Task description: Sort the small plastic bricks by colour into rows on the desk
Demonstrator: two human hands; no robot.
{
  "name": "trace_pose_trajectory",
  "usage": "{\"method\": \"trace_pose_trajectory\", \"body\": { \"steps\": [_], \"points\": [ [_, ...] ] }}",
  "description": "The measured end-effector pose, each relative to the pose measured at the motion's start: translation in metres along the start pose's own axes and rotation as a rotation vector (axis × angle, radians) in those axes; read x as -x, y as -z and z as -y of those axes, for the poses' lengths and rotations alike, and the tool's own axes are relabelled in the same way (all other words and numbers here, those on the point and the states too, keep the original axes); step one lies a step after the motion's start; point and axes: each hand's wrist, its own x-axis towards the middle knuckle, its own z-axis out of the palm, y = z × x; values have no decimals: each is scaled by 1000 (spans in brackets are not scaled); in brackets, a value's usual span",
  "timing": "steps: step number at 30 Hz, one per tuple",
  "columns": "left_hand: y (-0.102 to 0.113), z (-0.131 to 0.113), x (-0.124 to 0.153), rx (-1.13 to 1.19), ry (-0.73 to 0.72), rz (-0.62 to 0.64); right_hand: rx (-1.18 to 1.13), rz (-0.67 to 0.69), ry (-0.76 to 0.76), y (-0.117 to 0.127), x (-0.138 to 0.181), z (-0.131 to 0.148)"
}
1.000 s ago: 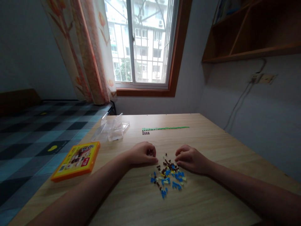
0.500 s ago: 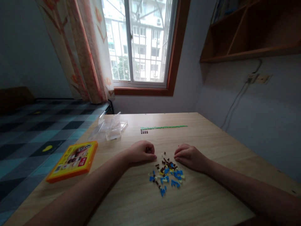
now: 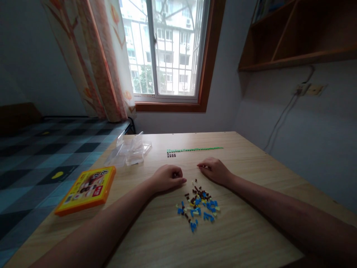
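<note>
A heap of tiny blue, brown and pale yellow bricks [image 3: 197,205] lies on the wooden table [image 3: 251,238]. My left hand [image 3: 167,177] rests just left of the heap, fingers curled in a loose fist. My right hand [image 3: 212,170] lies beyond the heap toward the far side, fingertips pinched together; whatever they hold is too small to make out. Farther back, a long row of green bricks [image 3: 195,149] runs across the table, with a short row of brown bricks [image 3: 171,155] under its left end.
A yellow box [image 3: 87,190] lies at the table's left edge. Clear plastic packaging [image 3: 131,150] sits at the back left. A checkered bed [image 3: 33,156] borders the table's left side; a window, curtain and wall shelf stand behind.
My right hand has left the heap's right side and moved away from me, toward the rows of bricks. My left hand has stayed put.
</note>
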Motion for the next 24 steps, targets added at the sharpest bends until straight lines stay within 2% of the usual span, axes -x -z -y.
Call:
{"method": "trace_pose_trajectory", "body": {
  "steps": [7, 17, 21, 22, 24],
  "points": [
    [1, 0, 2, -7, 10, 1, -56, 49, 94, -16, -29, 2],
    [5, -5, 2, -98, 11, 21, -94, 110, 145, -13, -24, -1],
    [5, -6, 2, -99, 12, 15, -88, 90, 61, 5, -25, 9],
    [4, -6, 2, -101, 12, 14, -95, 122, 32, 13, -26, 13],
    [4, -6, 1, -110, 14, 6, -141, 320, 53, 33, -31, 21]
  ]
}}
